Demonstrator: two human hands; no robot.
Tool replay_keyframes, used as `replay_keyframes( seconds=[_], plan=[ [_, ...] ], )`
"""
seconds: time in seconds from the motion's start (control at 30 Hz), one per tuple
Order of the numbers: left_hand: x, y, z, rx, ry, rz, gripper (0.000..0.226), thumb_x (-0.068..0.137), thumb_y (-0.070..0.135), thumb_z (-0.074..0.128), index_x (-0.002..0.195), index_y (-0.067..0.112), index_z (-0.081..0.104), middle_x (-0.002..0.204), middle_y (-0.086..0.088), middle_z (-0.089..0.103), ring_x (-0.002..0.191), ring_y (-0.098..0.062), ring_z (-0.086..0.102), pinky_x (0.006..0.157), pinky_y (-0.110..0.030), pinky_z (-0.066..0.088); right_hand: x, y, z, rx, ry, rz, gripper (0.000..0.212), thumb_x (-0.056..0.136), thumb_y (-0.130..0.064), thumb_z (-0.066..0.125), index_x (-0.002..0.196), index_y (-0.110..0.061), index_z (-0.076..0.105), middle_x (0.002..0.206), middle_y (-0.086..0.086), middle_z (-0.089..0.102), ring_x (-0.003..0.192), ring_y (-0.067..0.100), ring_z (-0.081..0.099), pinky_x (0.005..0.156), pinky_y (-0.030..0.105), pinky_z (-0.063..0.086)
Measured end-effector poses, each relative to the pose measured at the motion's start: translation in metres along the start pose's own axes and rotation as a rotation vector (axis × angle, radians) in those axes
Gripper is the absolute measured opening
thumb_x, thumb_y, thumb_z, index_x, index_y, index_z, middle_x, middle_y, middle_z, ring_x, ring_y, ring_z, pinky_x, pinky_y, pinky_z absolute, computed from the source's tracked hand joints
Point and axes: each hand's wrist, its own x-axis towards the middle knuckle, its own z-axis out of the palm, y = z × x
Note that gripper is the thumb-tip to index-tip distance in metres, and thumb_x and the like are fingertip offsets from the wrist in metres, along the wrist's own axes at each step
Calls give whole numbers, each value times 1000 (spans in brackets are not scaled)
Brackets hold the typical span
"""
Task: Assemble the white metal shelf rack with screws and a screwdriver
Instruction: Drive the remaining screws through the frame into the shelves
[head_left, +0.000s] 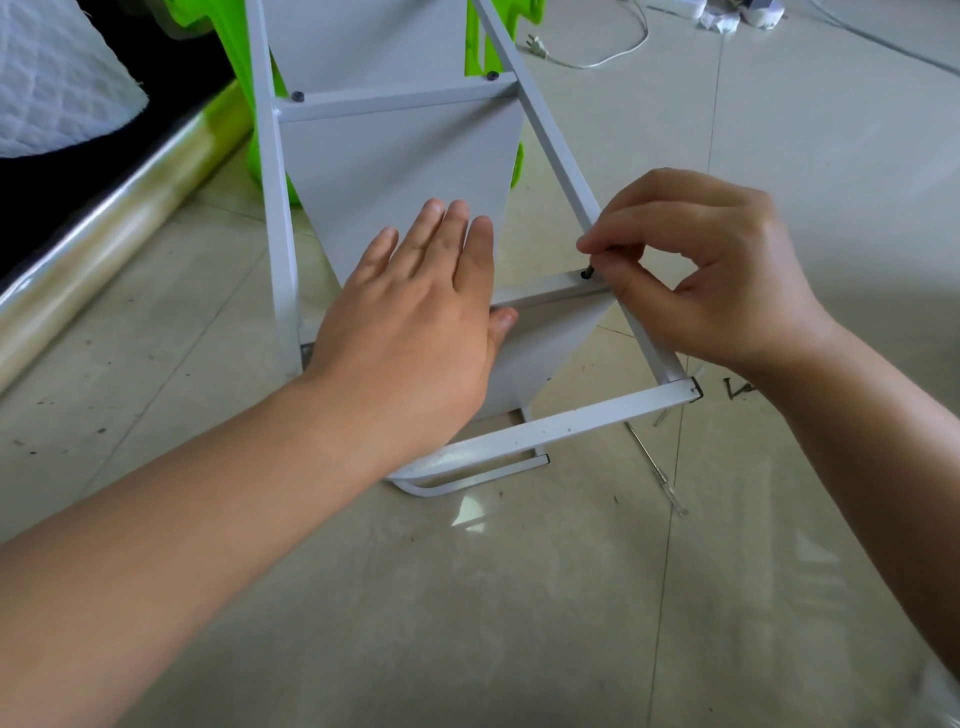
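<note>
The white metal shelf rack (395, 156) stands on the tiled floor, its side frame facing me. My left hand (421, 306) lies flat on a grey shelf panel (540, 343), fingers spread, thumb hooked under the cross bar (550, 293). My right hand (706, 270) pinches a small black screw (588, 271) with thumb and forefinger at the right end of that cross bar, where it meets the right upright. Two black screw heads (492, 76) sit in the upper cross bar. A clear-handled screwdriver (670, 486) lies on the floor, right of the rack's foot.
Loose black screws (737, 387) lie on the floor under my right wrist. A green plastic object (228, 135) stands behind the rack. A foil roll (119, 218) and a white quilted pad (52, 78) are at left. A white cable with plug (537, 47) runs across the far floor.
</note>
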Motion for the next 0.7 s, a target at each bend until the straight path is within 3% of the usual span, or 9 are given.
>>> replay_keyframes(
  seconds=[0.27,0.4,0.57,0.7],
  plan=[
    [1,-2,3,0,-27,4,58,100,35,11,148,6,-4,156,-9,-8,144,-20,-8,114,-31,-4,2,0,-5,-15,-109,1,15,76,5,55,81,5,70,74,15,64,67,13,51,65,16,43],
    [0,-2,5,-50,72,15,67,89,34,14,146,-1,17,153,-18,14,143,-28,11,114,-37,9,4,0,-10,-51,-183,2,15,75,3,56,81,4,70,73,15,63,63,14,49,61,17,41],
    [2,-2,8,-11,140,46,54,97,26,30,137,-9,33,144,-27,32,135,-38,30,109,-46,25,11,-3,-13,-119,-266,-9,14,72,5,56,77,2,68,67,13,61,56,16,45,58,19,37],
    [1,-2,8,-10,55,14,56,100,27,21,147,0,8,155,-17,5,144,-27,3,115,-36,4,13,-8,-12,-147,-307,52,11,74,-2,55,72,2,66,64,7,53,56,17,43,56,25,36]
  ],
)
